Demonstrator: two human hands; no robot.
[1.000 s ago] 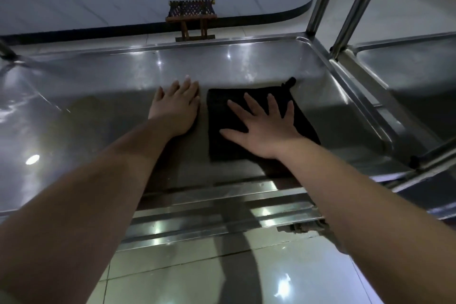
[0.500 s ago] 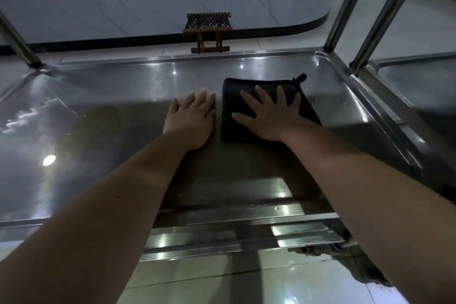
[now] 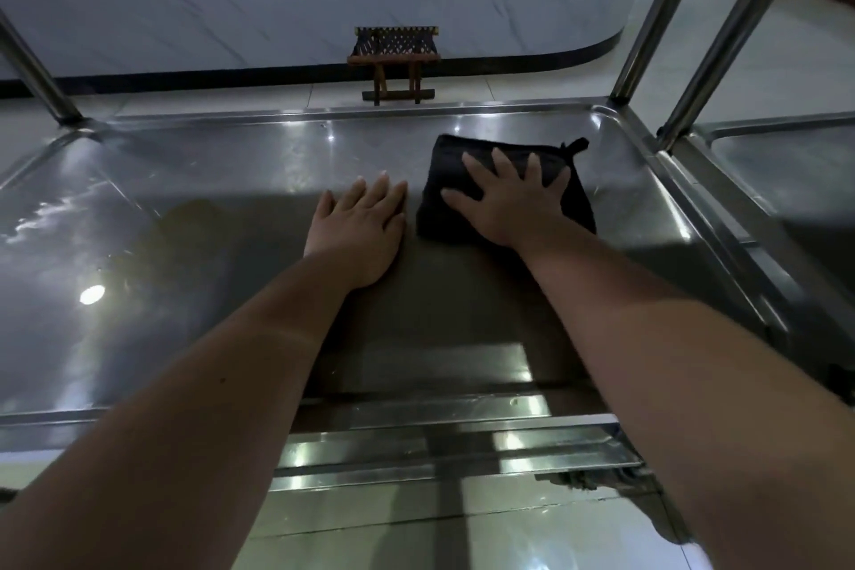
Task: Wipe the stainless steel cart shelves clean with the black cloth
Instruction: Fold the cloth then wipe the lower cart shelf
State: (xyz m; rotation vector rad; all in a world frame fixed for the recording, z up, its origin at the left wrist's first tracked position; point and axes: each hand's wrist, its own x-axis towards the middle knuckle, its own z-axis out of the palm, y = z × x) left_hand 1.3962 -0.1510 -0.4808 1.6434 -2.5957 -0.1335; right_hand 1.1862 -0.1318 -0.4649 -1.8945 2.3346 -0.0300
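A folded black cloth [image 3: 444, 162] with a small loop at its far right corner lies flat on the stainless steel cart shelf [image 3: 185, 208], towards the shelf's far right. My right hand [image 3: 509, 194] presses down on the cloth with fingers spread. My left hand [image 3: 361, 227] rests flat on the bare steel just left of the cloth, fingers together, holding nothing.
Steel uprights stand at the far left corner [image 3: 32, 69] and far right corner [image 3: 657, 14]. A second steel cart shelf [image 3: 786, 171] adjoins on the right. A small wooden folding stool [image 3: 395, 60] stands on the tiled floor by the wall.
My right hand has pushed the cloth away from me, towards the shelf's far right corner. My left hand has slid forward beside it.
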